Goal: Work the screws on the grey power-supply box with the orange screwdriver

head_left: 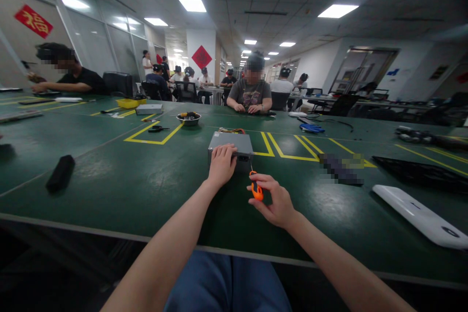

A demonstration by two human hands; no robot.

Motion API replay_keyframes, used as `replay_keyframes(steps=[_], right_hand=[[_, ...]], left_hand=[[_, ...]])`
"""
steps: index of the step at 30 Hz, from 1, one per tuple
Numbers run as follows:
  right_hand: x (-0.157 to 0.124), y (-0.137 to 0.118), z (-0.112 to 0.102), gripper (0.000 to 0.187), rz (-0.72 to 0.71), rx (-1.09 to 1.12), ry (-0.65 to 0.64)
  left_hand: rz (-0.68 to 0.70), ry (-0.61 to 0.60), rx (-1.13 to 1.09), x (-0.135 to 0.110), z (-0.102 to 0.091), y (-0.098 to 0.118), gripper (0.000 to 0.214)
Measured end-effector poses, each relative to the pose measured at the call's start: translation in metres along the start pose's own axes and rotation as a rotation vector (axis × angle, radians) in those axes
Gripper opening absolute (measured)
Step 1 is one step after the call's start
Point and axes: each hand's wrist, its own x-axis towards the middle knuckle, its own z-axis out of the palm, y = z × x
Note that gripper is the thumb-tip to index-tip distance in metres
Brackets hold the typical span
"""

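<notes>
The left hand [221, 165] is clamping down over the top of a grey metal casing [230, 142], its fingers curling across the near edge; the right hand [272, 200] is pinching an orange-handled screwdriver [256, 186] between thumb and fingers, its thin shaft rising toward the casing's near face, though whether the tip is touching anything there is too small to tell. The casing is sitting toward the middle of the green table [109, 190], well back from the table's near edge [157, 240], with coloured wires [226, 131] showing along its far side. The likeliest trouble seems to be the tip slipping, since a light fingertip pinch is giving little control; the left hand's fingers are lying close enough to be jabbed; any small part that comes loose could be rolling across the smooth surface. Open room is stretching to the left of the casing and in front of it; a steel bowl [188, 118] and black-handled scissors [158, 129] are sitting beyond its far left corner, while a white panel [420, 214] is lying near the table's right edge, leaving the right hand room to swing.
</notes>
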Motion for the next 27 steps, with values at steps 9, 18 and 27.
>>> replay_keyframes(steps=[9, 18, 27], right_hand=[[0.0040, -0.0032, -0.0024, 0.030, -0.056, -0.115, -0.021], [0.0031, -0.0019, -0.0045, 0.040, -0.071, -0.175, -0.159], [0.0004, 0.0006, 0.0002, 0.034, -0.054, -0.066, -0.019]], left_hand=[[-0.007, -0.012, -0.003, 0.0002, -0.0004, 0.0006, 0.024], [-0.012, -0.016, -0.007, 0.0003, -0.0016, 0.0014, 0.025], [-0.005, -0.016, -0.004, 0.0000, -0.0018, 0.0010, 0.024]])
